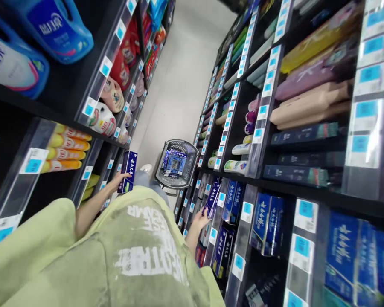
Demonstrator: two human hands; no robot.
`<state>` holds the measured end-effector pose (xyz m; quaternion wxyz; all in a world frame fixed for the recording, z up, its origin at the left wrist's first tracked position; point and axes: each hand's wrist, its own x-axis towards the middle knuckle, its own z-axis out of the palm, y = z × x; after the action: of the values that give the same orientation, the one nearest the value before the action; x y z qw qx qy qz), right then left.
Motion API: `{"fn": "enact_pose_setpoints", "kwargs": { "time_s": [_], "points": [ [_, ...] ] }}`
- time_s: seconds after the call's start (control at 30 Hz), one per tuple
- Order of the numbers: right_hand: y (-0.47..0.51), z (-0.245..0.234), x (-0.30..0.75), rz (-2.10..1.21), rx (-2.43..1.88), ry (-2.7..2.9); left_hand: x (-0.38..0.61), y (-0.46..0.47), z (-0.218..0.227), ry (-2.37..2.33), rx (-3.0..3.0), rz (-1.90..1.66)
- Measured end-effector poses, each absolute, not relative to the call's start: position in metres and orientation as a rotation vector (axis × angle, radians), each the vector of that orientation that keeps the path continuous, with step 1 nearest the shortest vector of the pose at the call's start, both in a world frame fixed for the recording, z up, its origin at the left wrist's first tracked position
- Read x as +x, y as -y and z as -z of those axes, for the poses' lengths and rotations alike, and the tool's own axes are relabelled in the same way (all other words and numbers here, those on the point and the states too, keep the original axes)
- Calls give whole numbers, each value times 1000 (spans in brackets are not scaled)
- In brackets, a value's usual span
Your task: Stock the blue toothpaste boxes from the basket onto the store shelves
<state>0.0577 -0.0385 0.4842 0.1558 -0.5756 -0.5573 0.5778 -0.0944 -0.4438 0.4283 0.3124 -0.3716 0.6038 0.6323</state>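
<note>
My left hand [120, 178] is closed round a dark blue toothpaste box [128, 170], held upright near the left shelving. My right hand [201, 219] reaches to the right-hand shelf and grips another blue toothpaste box [212, 197] at the shelf front. More blue boxes [265, 222] of the same kind stand in rows on that shelf. On the floor ahead sits a grey shopping basket [159, 164] with several blue boxes [174, 163] inside. My green shirt fills the lower part of the view.
Black shelving lines both sides of a narrow aisle with a pale floor [176, 85]. The left shelves hold blue detergent jugs [56, 25], pouches and yellow tubes [68, 147]. The right upper shelves carry long boxed items [310, 106] behind blue price tags.
</note>
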Motion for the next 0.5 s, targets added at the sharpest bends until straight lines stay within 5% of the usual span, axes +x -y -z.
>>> {"fn": "enact_pose_setpoints", "kwargs": {
  "time_s": [0.5],
  "points": [
    [-25,-418,91,-1530,-1714,1059,-81,429,-460,-1784,-871,-1411]
  ]
}}
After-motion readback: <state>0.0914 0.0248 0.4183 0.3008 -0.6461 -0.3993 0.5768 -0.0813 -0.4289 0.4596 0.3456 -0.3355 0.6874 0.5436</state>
